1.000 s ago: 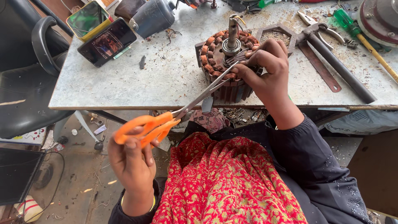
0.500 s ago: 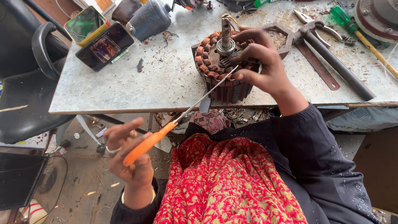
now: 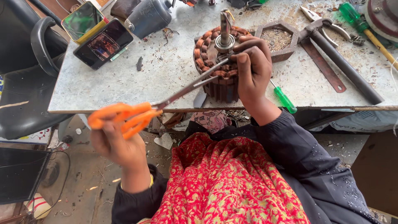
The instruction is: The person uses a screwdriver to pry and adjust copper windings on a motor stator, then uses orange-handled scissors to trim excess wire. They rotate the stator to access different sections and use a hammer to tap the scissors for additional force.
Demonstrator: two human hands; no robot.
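Note:
A round motor stator [image 3: 215, 66] with copper-brown coils and a steel shaft stands near the front edge of a grey metal table [image 3: 166, 70]. My right hand [image 3: 253, 70] rests on the stator's right side, fingers curled over the coils beside the shaft. My left hand [image 3: 118, 141] is off the table's front edge and grips the orange handles of scissors [image 3: 166, 101]. Their slightly parted blades reach up to the coils, just under my right fingers.
A phone [image 3: 103, 43] and a green-topped tin [image 3: 83, 20] lie at the back left beside a dark jug [image 3: 149, 16]. A hexagonal metal frame [image 3: 277, 41], pliers, a long dark bar [image 3: 344, 68] and green-handled screwdrivers [image 3: 284, 99] lie to the right. A black chair [image 3: 25, 91] stands at left.
My left hand has closed around the orange scissor handles again and lifted them. The blades have parted slightly at the coils. My right hand stays on the stator.

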